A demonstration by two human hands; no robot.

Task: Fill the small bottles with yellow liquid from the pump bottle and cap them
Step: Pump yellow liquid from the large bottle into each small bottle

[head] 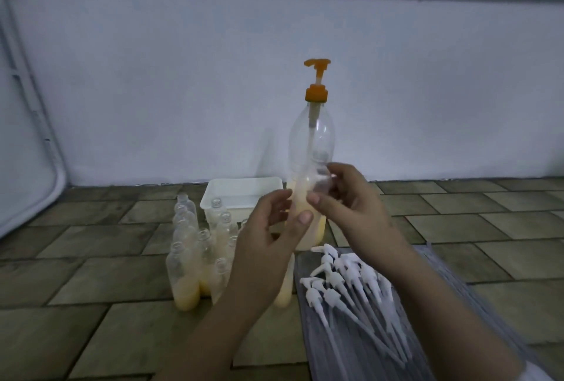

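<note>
Here no writing shows on the clear, ribbed pump bottle, orange-topped, upright mid-floor. Left hand and right hand pinch a small clear bottle, yellow at its base, before it. White pump caps lie right.

No text, label, brand, number or sign can be read anywhere in view: the clear pump bottle at twelve o'clock carries no label, and the small bottles at nine o'clock and the white pump caps at four o'clock are plain and unmarked.
</note>
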